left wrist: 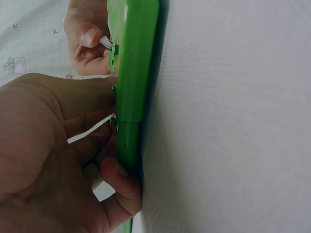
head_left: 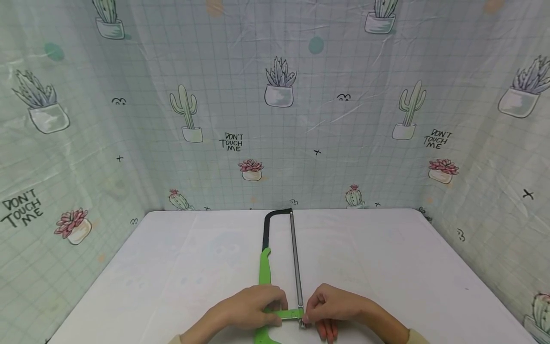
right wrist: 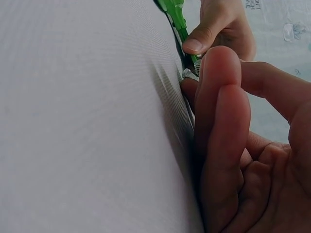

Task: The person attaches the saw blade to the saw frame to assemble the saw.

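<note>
A hacksaw (head_left: 264, 268) with a green frame and a black far arm lies flat on the white table, its far end pointing away from me. The grey blade (head_left: 295, 258) runs along its right side. My left hand (head_left: 256, 306) grips the green frame near the handle, with thumb and fingers at the short crosspiece. Beside the blade's near end, my right hand (head_left: 337, 306) pinches a small metal wing nut (right wrist: 188, 74) on a threaded bolt. Its other fingers rest along the tabletop. The handle's lower end runs out of the head view's bottom edge.
The white table (head_left: 193, 267) reaches back to a hanging cloth (head_left: 318, 124) printed with cacti, which also closes in both sides. The hacksaw's far tip lies close to the table's back edge.
</note>
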`<state>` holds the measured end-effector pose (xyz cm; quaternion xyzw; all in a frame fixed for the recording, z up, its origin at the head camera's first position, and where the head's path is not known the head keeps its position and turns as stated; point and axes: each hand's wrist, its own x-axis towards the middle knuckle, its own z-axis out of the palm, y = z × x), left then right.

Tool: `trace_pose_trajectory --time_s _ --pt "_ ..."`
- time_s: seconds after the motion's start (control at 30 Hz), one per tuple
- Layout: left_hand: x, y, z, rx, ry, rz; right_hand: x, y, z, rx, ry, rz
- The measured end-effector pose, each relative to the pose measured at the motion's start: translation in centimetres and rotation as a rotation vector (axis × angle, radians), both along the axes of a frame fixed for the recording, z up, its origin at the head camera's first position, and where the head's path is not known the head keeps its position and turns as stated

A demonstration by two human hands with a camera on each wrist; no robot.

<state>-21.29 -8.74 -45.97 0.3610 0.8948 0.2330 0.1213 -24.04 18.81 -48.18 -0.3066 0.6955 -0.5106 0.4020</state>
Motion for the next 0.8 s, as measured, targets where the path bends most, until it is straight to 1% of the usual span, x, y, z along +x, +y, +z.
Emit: trace_pose_trajectory --time_s 0.47,0.7,0.8 --pt "0.10 -0.12 -0.12 -0.001 0.003 0.004 0.08 -0.02 0.21 0.003 -0.024 0.006" --pt "-0.14 -0.08 -0.42 0.002 0.007 -0.002 -0.02 -0.09 0.18 0.012 -0.023 0.004" --pt "-0.21 -0.06 -0.49 0.001 0.014 -0.006 0.09 -0.20 0.17 0.014 -0.021 -0.011"
